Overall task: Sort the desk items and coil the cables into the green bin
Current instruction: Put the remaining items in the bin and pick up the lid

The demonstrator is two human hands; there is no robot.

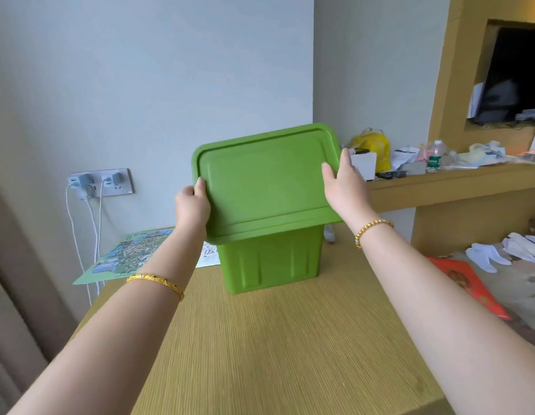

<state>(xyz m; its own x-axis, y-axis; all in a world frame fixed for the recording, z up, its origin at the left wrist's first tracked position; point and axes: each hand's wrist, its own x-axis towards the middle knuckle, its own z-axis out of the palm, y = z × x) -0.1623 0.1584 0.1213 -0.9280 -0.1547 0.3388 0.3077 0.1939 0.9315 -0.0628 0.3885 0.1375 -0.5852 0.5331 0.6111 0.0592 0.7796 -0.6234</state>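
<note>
Lid tilted above bin near desk's far edge; left hand, right hand gripping lid sides.

Both arms reach forward, a bracelet on each wrist; the left hand and right hand clasp opposite edges of the lid.

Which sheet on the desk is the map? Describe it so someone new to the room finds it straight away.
Start at the wall socket left of the green bin, where white charger cables hang down. Below it, at the desk's far-left corner, lies the map, overhanging the edge. Unlike the white paper beside it, it has a green border and a dense, colourful print.
</note>
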